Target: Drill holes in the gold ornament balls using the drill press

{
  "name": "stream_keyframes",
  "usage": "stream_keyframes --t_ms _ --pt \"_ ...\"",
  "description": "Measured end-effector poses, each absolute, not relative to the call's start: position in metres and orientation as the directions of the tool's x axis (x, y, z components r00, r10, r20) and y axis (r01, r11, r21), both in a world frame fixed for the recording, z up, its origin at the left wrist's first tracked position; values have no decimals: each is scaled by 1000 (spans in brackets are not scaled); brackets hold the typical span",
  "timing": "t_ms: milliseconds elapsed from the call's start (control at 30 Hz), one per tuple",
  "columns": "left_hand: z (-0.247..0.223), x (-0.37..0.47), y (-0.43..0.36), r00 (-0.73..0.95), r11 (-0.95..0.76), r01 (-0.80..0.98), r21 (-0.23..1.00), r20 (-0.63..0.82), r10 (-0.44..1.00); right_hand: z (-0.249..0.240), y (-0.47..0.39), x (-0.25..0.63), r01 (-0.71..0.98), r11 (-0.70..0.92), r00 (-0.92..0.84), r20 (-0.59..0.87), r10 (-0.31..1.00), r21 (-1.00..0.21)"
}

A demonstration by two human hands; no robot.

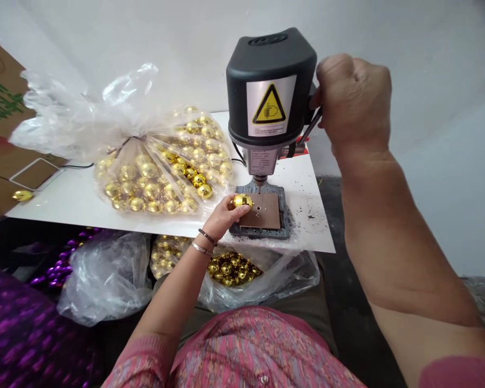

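My left hand (225, 213) has its fingers and thumb around a shiny gold ball (243, 201), held over the left part of a brown plate (267, 215) with a small hole in it. The plate lies on the dark metal base (283, 231) of a black bench drill (271, 64). Just above the plate, right of the ball, is the drill's chuck (260, 180); ball and drill tip look apart. My right hand (353, 102) is closed around the lever (310, 128) on the drill's right side, mostly hidden by the fist.
A large clear bag of gold balls (153, 183) covers the white table's (64, 210) left part. Another open bag of gold balls (232, 269) lies below the front edge. Purple balls (28, 323) and a cardboard box (0, 97) are at the left. Dark shavings surround the base.
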State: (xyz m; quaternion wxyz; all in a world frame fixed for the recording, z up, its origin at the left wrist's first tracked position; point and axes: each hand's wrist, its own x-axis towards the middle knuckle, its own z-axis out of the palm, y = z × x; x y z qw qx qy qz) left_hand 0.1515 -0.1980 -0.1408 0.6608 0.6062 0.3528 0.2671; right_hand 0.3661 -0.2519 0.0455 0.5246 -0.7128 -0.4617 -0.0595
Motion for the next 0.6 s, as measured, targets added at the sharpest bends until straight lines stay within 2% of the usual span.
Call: stream_keyframes --t_ms 100,267,400,600 --pt "-138 159 -197 622 -23 131 991 -64 780 54 -248 364 631 -98 655 461 599 -770" --pt "-142 166 -195 605 -195 290 937 -22 796 51 -247 362 619 -30 647 488 586 -784" --pt "-146 171 -194 552 -224 372 901 -20 833 46 -247 362 586 59 648 511 564 -808" --pt "-146 178 -195 531 -254 452 855 -30 847 45 -248 362 601 93 620 536 574 -794"
